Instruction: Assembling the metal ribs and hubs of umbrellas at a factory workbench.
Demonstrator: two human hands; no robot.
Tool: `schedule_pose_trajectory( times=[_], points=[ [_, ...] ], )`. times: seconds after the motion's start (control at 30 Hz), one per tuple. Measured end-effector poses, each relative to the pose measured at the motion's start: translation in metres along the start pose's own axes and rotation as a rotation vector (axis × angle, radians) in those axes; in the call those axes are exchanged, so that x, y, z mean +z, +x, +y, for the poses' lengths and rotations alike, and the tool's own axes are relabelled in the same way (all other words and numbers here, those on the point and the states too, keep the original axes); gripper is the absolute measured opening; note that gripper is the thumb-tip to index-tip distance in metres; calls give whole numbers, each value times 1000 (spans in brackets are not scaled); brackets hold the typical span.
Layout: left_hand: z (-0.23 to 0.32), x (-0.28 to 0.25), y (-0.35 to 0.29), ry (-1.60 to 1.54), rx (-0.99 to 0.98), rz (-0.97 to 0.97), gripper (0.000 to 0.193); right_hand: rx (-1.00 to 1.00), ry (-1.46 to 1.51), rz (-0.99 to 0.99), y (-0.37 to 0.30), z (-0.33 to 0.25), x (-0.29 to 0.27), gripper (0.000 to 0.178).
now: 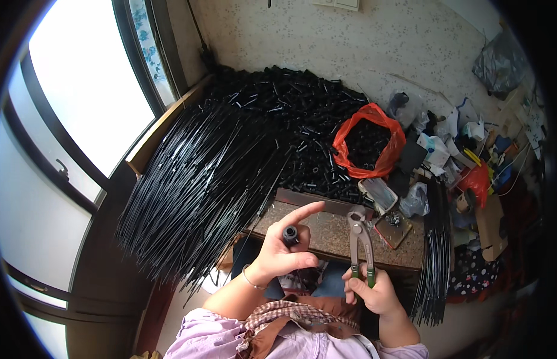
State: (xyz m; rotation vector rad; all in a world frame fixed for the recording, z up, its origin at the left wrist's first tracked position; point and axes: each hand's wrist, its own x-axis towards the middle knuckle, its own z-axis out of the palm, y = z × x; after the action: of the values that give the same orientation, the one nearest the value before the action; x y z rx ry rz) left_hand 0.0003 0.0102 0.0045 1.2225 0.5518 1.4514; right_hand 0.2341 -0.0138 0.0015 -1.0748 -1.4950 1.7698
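My left hand [278, 256] is above the near edge of the worktable, its curled fingers around a short black cylindrical part [290, 234] with a round hole in its end. The index finger and thumb of that hand stick out, apart from each other. In my right hand [377, 293] are pincer-type pliers [366, 244] with grey metal jaws and green grips. They point away from me, and the jaws lie over the table just right of my left hand. The jaw tips do not touch the black part.
Long thin black rods [195, 179] spread over the left side. Behind them rises a heap of short black tubes [290, 90]. A red plastic bag [393, 143] holds small dark pieces. A phone-like flat object [393, 230] lies right of the pliers. More rods [435, 251] hang over the right edge, beside clutter.
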Motion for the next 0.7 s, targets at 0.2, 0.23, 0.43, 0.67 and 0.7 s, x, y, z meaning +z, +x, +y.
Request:
schedule_pose_trajectory(
  times=[0.2,0.23,0.43,0.67,0.7],
  points=[
    [4,2,5,396,39,9,59,46,-255,-245,-8,-6,17,29],
    [3,2,6,418,91,26,54,71,-132,-293,-5,-1,11,32],
    [4,11,1,490,136,69,37,333,204,-474,-8,-14,-5,42],
    [-23,12,2,593,195,238,29,-7,-737,-61,-10,-13,8,38],
    [-24,12,3,567,169,227,30,-155,-800,7,-7,-6,8,38]
  ],
)
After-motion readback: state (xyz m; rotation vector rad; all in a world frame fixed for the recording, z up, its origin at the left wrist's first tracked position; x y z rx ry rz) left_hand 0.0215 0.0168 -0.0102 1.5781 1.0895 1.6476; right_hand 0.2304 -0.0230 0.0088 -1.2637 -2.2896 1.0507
